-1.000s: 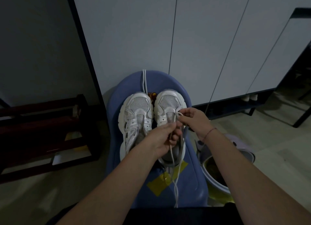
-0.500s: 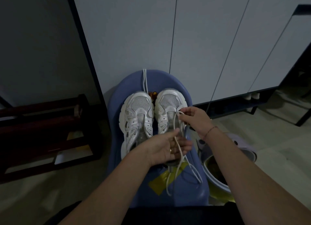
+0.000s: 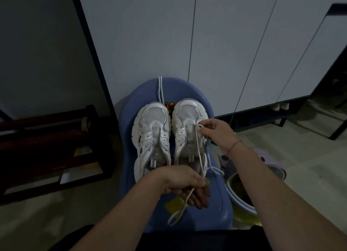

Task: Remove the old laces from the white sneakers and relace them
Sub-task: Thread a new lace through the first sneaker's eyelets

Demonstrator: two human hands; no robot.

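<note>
Sneakers [image 3: 152, 138] on seat [image 3: 180, 89], lace [image 3: 199, 147] in hands [image 3: 185, 183] [image 3: 217, 134]

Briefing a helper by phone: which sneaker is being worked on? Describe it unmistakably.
Find the blue stool before the white cabinet. On it, beside the left sneaker, sits the right sneaker; only it has a white lace trailing from its eyelets.

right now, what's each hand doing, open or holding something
Left hand: gripping the lace.
Right hand: pinching the lace at the sneaker.
</note>
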